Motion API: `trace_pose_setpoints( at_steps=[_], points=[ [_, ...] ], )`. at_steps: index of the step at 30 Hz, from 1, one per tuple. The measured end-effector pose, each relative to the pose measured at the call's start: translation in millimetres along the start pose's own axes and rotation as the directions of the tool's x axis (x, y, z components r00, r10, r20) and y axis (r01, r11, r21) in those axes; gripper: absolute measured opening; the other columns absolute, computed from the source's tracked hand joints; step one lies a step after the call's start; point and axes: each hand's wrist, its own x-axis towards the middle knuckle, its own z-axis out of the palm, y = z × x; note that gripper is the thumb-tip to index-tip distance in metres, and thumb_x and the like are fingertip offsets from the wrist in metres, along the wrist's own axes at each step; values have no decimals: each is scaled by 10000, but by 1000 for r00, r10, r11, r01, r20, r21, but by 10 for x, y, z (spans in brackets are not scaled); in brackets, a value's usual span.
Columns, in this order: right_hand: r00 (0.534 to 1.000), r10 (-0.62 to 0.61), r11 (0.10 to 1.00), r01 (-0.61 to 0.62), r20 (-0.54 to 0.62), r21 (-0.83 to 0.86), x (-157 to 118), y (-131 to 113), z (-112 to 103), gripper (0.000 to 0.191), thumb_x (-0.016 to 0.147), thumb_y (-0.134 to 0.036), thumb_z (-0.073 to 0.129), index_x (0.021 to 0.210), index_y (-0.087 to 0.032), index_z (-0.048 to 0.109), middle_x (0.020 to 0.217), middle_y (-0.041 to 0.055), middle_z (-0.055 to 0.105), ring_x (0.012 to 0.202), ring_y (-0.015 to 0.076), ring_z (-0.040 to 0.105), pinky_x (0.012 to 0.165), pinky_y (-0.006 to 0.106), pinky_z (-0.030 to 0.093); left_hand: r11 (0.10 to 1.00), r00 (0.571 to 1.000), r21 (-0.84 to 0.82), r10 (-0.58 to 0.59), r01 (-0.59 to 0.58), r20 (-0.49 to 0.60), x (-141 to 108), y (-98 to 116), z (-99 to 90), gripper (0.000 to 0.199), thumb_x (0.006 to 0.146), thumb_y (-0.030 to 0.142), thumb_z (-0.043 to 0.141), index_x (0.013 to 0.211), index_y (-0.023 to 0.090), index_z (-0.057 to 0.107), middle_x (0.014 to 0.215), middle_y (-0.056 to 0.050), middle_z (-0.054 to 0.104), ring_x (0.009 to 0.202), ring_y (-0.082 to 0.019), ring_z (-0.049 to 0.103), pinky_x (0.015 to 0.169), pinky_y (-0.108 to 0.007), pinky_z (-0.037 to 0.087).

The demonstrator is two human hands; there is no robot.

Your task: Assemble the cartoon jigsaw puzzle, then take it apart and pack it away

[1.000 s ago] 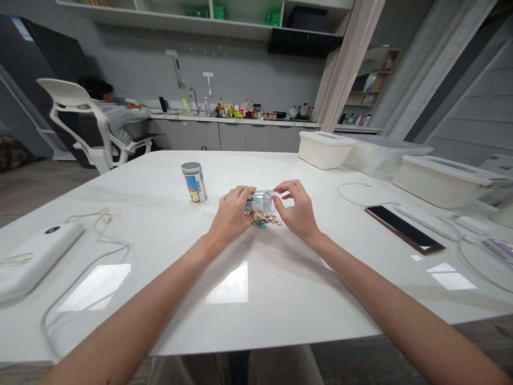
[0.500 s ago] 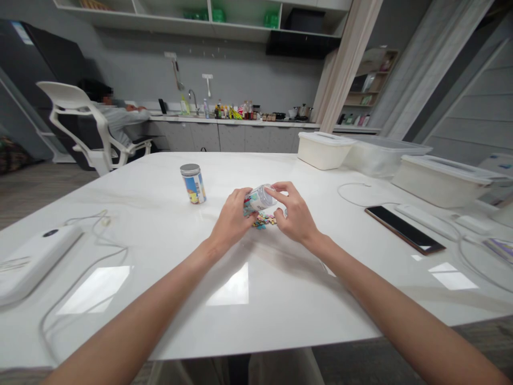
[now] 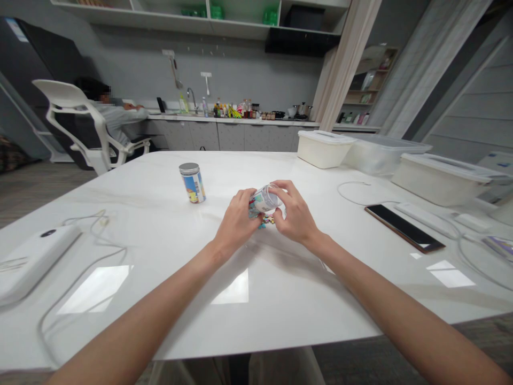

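Between my hands is a clear jar [image 3: 263,200] with a printed label, tipped on its side above the table. My left hand [image 3: 239,215] wraps around its left part. At the jar's right end, the fingers and thumb of my right hand [image 3: 294,214] grip the rim. Below it lies a small pile of colourful little pieces [image 3: 269,219] on the white table [image 3: 224,331], partly hidden by the jar and my hands. A second jar [image 3: 193,183] with a silver lid and a blue and yellow label stands upright to the left.
A white power bank-like device [image 3: 36,259] with a cable lies at the left. On the right are a dark phone or tablet [image 3: 404,227], a white power strip [image 3: 427,220] and lidded storage boxes [image 3: 441,179]. A person [image 3: 120,120] sits by the far counter.
The jar and my left hand have shifted slightly to the right. My right fingers now curl more around the jar's end, and less of the pile shows.
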Motion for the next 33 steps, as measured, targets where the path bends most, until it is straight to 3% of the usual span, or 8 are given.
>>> trace_pose_setpoints(
  at_steps=[4,7,13,17,20,24,28,33],
  points=[
    [999,-41,998,40,-32,-37,-1,-1,-16,648,638,-25,476,1249,-238,513,1228,126,508,1144,300,527,936,479,482,1000,1000,3,-16,16,13,-5,24,-6,420,742,151,618,1129,207,462,1075,-68,586,1010,-236,571,876,-387,478],
    [1000,-18,1000,18,-22,3,-3,13,1,639,638,-24,476,1238,-241,511,1242,122,494,1166,292,516,974,480,466,999,998,41,-10,7,58,-5,19,-36,415,765,181,610,1148,217,456,1083,-60,589,997,-236,578,866,-387,483],
    [996,87,984,-89,23,151,11,50,10,429,661,-69,484,1058,-218,552,1207,126,519,1150,276,530,959,474,475,975,988,218,8,-42,152,-10,-16,-67,386,770,210,630,1121,207,471,1064,-63,594,987,-250,568,833,-374,486],
    [989,146,958,-148,24,245,52,102,-8,163,818,-172,459,867,-205,612,1141,116,562,1114,258,561,883,457,513,946,981,312,25,-85,191,-15,-33,-70,389,799,260,634,1147,206,469,1095,-76,593,996,-255,574,795,-360,491],
    [985,168,958,-170,28,230,75,170,-5,135,844,-229,529,844,-207,662,1109,95,596,1065,238,595,809,407,544,924,980,368,27,-100,199,-12,-31,-91,394,806,263,632,1161,210,470,1109,-78,601,1005,-254,578,786,-352,489],
    [991,109,983,-119,76,141,68,271,4,159,796,-154,598,895,-228,698,1087,66,621,1018,215,618,827,399,544,889,977,444,19,-114,214,1,-13,-130,408,793,233,631,1173,225,482,1135,-79,616,1025,-262,583,779,-356,477],
    [1000,10,999,-10,-10,49,61,284,-19,106,817,-133,598,823,-212,669,1024,76,618,995,225,619,874,428,524,875,981,470,33,-120,190,11,10,-140,456,784,194,616,1217,226,478,1180,-85,615,1066,-279,570,790,-383,459],
    [989,-114,993,115,-90,7,72,223,-59,158,816,-84,544,868,-213,618,1071,101,586,1037,247,594,842,441,534,885,993,453,73,-108,94,12,41,-126,498,777,158,601,1252,232,471,1222,-100,594,1110,-293,546,919,-444,397]
  ],
)
